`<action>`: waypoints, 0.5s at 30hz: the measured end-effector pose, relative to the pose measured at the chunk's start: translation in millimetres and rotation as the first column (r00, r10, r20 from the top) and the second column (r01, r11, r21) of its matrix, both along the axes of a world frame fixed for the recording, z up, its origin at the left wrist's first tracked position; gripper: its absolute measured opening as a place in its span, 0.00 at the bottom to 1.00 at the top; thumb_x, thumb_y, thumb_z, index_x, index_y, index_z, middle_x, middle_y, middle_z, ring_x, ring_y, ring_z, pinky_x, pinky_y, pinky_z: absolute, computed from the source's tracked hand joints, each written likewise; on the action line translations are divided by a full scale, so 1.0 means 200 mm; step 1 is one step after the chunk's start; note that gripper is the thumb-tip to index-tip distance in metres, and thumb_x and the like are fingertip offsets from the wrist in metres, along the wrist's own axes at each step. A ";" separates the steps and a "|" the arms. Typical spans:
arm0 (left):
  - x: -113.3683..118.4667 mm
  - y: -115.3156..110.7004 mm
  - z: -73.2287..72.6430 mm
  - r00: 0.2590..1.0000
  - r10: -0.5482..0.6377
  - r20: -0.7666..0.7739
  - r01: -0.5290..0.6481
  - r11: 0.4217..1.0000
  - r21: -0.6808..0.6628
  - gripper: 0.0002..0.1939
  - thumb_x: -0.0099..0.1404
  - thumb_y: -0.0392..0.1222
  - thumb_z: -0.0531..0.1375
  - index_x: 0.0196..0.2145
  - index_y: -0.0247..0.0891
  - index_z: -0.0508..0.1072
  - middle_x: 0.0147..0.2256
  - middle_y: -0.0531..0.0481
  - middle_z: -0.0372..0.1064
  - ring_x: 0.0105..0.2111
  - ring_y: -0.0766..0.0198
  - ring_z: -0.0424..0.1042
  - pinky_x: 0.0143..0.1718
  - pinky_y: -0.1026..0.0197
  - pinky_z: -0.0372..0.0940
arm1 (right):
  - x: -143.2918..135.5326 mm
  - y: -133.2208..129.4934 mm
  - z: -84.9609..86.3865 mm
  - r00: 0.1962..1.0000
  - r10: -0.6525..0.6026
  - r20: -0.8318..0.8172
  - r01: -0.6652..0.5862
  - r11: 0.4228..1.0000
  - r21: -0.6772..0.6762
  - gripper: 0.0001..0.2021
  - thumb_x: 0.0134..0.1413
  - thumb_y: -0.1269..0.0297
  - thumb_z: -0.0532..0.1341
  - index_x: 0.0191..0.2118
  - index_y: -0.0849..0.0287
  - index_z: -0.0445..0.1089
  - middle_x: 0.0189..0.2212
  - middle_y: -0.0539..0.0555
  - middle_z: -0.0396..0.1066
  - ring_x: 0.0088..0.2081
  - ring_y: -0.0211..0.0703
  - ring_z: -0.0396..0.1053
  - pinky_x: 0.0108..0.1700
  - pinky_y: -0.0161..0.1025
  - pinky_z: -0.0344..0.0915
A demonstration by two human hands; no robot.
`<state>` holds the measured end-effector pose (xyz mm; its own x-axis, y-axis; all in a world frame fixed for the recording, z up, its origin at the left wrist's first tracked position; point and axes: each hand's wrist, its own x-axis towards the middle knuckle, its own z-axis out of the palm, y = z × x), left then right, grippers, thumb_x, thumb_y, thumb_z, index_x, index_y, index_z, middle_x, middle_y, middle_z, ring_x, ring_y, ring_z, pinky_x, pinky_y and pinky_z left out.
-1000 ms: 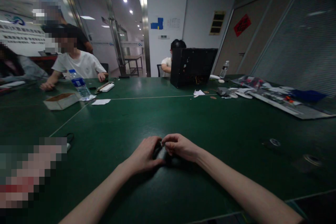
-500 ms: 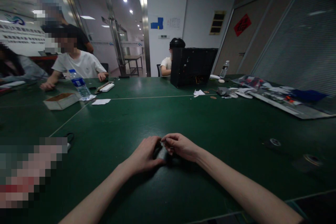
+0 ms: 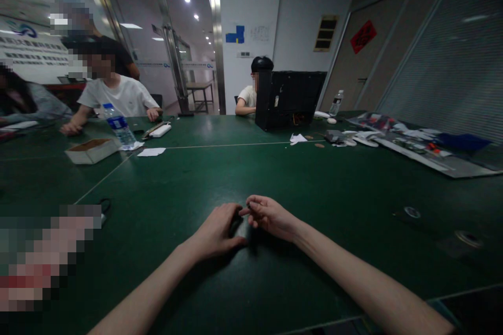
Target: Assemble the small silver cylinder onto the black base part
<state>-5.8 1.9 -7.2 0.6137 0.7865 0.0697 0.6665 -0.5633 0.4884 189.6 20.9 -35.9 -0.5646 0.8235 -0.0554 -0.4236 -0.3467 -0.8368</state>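
Both hands are close together over the green table (image 3: pixel 220 178), near its front middle. My left hand (image 3: pixel 220 227) rests on the tabletop, fingers curved forward and thumb held apart, with nothing visible between them. Beside it, my right hand (image 3: pixel 273 218) is turned partly palm up. Its thumb and index finger pinch together, and a tiny dark spot shows at the tips, too small to name. One right fingertip reaches to the left hand's fingertips; whether they touch I cannot tell.
At right lie two round dark parts with metallic rims (image 3: pixel 412 213). Further back are a black computer case (image 3: pixel 293 99), a tray of odds and ends (image 3: pixel 432 159), an open box (image 3: pixel 92 152) and a water bottle (image 3: pixel 120 126). Co-workers sit across the table.
My right hand has turned more palm up and its fingers have opened out slightly beneath the pinch. My left hand stays put. The person behind the case has leaned left.
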 end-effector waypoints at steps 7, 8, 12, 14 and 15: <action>0.00 0.00 0.01 1.000 0.013 -0.003 -0.013 1.000 -0.017 0.30 0.53 0.52 0.64 0.51 0.38 0.63 0.47 0.42 0.65 0.46 0.50 0.65 0.48 0.52 0.61 | 0.00 0.01 -0.01 1.000 0.004 -0.007 -0.004 1.000 -0.011 0.19 0.46 0.57 0.69 0.37 0.63 0.63 0.33 0.57 0.74 0.25 0.33 0.70 0.25 0.28 0.63; 0.00 0.00 0.01 1.000 0.012 -0.002 -0.013 1.000 -0.011 0.31 0.53 0.52 0.64 0.51 0.38 0.63 0.46 0.43 0.66 0.45 0.51 0.66 0.48 0.52 0.61 | 0.00 0.01 -0.01 1.000 0.007 -0.008 -0.007 1.000 -0.011 0.19 0.46 0.57 0.68 0.37 0.63 0.63 0.33 0.57 0.74 0.25 0.33 0.70 0.26 0.28 0.63; 0.00 0.00 0.00 1.000 0.010 0.010 -0.010 1.000 -0.003 0.30 0.53 0.51 0.64 0.51 0.38 0.62 0.46 0.43 0.66 0.46 0.51 0.66 0.48 0.52 0.60 | 0.00 0.00 -0.01 1.000 0.009 -0.005 -0.009 1.000 -0.003 0.19 0.46 0.58 0.69 0.38 0.62 0.63 0.33 0.57 0.74 0.25 0.33 0.70 0.26 0.29 0.64; 0.00 0.00 0.00 1.000 0.007 0.013 -0.007 1.000 -0.004 0.30 0.53 0.51 0.64 0.51 0.39 0.62 0.47 0.43 0.65 0.46 0.51 0.65 0.49 0.52 0.60 | 0.00 0.00 -0.01 1.000 0.009 0.003 -0.009 1.000 0.019 0.19 0.46 0.58 0.68 0.39 0.62 0.63 0.34 0.57 0.74 0.26 0.33 0.69 0.27 0.29 0.64; 0.00 0.00 0.00 1.000 0.007 0.013 -0.007 1.000 -0.005 0.30 0.53 0.50 0.64 0.51 0.39 0.62 0.47 0.43 0.65 0.46 0.51 0.65 0.49 0.52 0.60 | 0.00 0.00 -0.01 1.000 0.008 0.014 -0.009 0.999 0.037 0.18 0.47 0.58 0.68 0.39 0.62 0.63 0.35 0.57 0.74 0.26 0.33 0.69 0.27 0.29 0.64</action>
